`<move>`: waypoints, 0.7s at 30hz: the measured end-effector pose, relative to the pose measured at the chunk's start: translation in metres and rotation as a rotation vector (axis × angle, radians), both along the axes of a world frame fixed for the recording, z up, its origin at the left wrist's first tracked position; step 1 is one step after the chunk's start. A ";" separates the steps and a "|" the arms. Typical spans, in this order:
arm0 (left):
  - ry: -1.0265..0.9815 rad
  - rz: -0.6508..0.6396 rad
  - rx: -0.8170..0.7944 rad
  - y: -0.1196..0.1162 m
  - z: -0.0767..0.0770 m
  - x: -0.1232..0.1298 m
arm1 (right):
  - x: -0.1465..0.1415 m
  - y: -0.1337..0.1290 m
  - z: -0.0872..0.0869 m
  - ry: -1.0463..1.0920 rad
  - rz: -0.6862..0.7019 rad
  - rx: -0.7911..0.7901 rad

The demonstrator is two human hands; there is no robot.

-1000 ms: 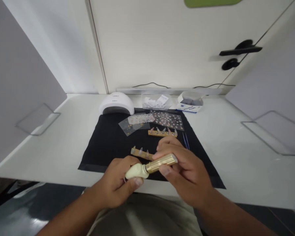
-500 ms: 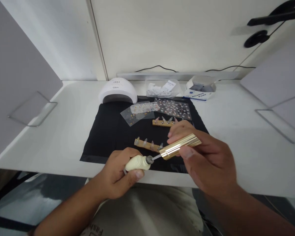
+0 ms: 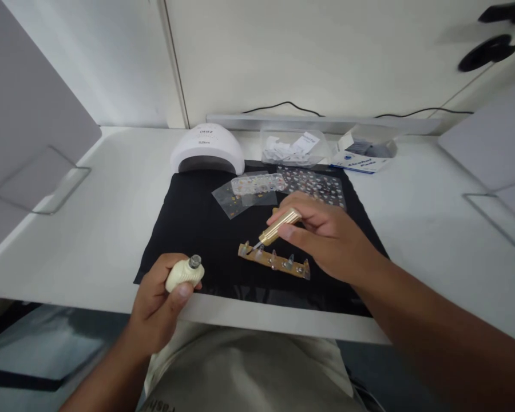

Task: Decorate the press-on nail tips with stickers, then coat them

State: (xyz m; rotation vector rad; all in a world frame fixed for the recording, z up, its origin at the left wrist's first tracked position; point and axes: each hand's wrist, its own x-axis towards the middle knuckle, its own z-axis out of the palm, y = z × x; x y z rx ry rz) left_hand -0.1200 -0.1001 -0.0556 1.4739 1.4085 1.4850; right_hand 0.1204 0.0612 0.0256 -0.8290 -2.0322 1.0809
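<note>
A cream-coloured bottle (image 3: pixel 181 276) with an uncapped dark neck is gripped in my left hand (image 3: pixel 157 303), near the front edge of the black mat (image 3: pixel 189 223). Between the fingers of my right hand (image 3: pixel 326 234) is a gold brush cap (image 3: pixel 280 227), slanting down to the left. Its thin brush tip is at the left end of a wooden strip (image 3: pixel 264 260) that bears several clear nail tips; whether it touches one I cannot tell. A second strip behind is almost wholly hidden by my right hand.
Sticker sheets (image 3: pixel 313 184) and a clear sheet (image 3: pixel 232 203) lie at the mat's back. Behind stand a white nail lamp (image 3: pixel 208 146), a clear tub of packets (image 3: pixel 292 150) and an alcohol pad box (image 3: pixel 363 154). Wire stands (image 3: pixel 47 212) flank the table.
The brush has come out of the bottle neck and moved left and up to the strip with my right hand. My left hand has carried the bottle left. The view has shifted slightly.
</note>
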 end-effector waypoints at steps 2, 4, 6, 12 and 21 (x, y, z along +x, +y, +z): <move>-0.015 0.027 -0.030 -0.001 0.001 0.001 | -0.005 0.008 -0.006 -0.053 0.025 -0.013; -0.020 0.039 -0.054 -0.001 0.002 0.003 | -0.008 0.013 -0.014 -0.081 0.039 -0.026; -0.021 0.049 -0.069 -0.001 0.003 0.004 | -0.009 0.015 -0.021 -0.098 0.047 -0.038; -0.054 0.109 -0.069 -0.005 0.005 0.007 | -0.008 0.014 -0.024 -0.148 0.015 -0.052; -0.094 0.207 -0.172 -0.010 0.017 0.017 | -0.005 0.010 -0.025 -0.104 -0.067 -0.107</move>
